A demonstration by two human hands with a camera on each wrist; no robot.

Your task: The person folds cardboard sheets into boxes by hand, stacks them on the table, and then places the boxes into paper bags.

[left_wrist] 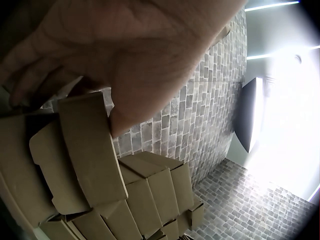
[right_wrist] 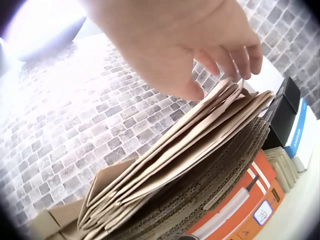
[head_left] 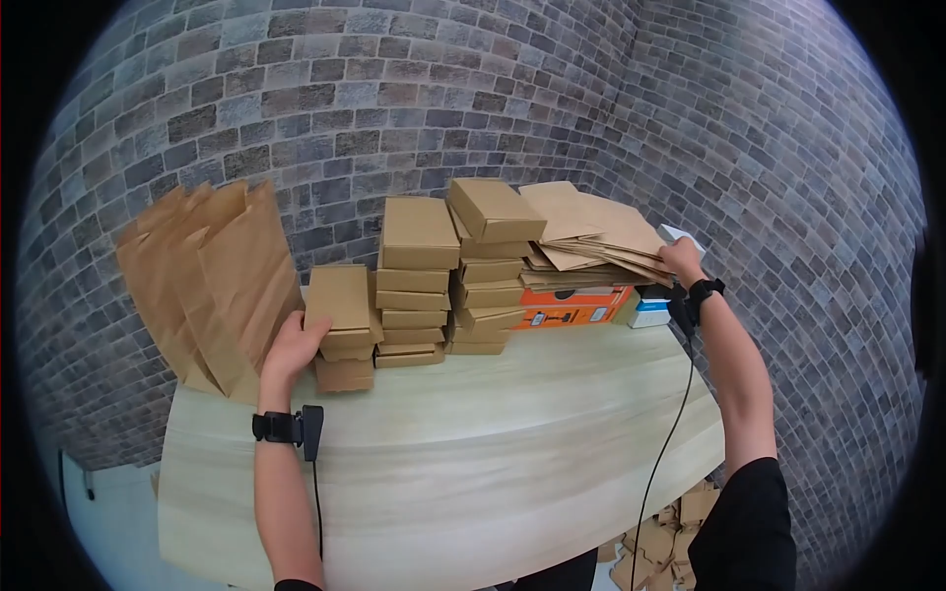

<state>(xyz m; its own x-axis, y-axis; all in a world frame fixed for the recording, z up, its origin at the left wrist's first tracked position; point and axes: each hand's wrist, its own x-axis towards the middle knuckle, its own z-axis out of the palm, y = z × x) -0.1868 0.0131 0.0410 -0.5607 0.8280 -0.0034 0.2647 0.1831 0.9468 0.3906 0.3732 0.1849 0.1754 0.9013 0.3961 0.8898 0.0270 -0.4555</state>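
In the head view my left hand (head_left: 294, 347) is at the left side of a short stack of brown cardboard boxes, its thumb over the top box (head_left: 338, 293). The left wrist view has the thumb at one edge of that box and the fingers reaching over its far side, partly in shadow. On the right, my right hand (head_left: 682, 258) is at the right end of a fanned pile of flat brown paper bags (head_left: 611, 222). Seen from the right wrist, its loosely bent fingers hang at the bags' ends, thumb apart from them.
Two taller stacks of cardboard boxes (head_left: 421, 236) stand mid-table. Standing paper bags (head_left: 222, 295) are at the left. Under the flat bags are corrugated sheets and an orange box (head_left: 576, 310); a blue-and-white box (head_left: 650, 313) is beside it. Cables run from both wrists. Cardboard lies below the table's (head_left: 443, 473) right edge.
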